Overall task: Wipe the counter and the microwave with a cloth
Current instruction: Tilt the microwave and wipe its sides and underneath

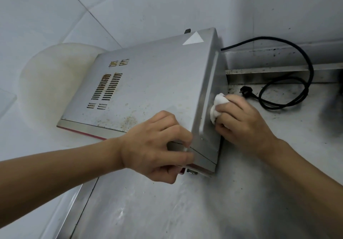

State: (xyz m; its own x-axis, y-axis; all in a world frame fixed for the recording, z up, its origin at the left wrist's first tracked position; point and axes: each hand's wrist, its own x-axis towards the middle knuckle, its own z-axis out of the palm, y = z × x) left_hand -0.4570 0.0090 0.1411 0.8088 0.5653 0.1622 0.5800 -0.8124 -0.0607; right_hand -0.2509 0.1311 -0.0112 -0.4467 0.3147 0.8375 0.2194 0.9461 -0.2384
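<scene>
On steel worktop [185, 211], near tiled wall [167, 6]: microwave [148, 82]. Grip of left hand [156, 147] curled over its front top corner. Grip of right hand [241, 120] bunched round white cloth [216, 108], pressing it to right side panel. Black cord [310, 66] and plug [245, 91] loose just behind; pale round board [46, 82] at left.

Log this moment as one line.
step: microwave side wipe | right hand: holds cloth against side | left hand: grips front corner | plug: lies on counter

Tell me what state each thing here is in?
microwave: top speckled with stains.
cloth: bunched, pressed against microwave's side.
power cord: looped on counter, plug lying loose.
counter: grimy at back.
left hand: grips microwave's front corner.
right hand: holds cloth.
</scene>
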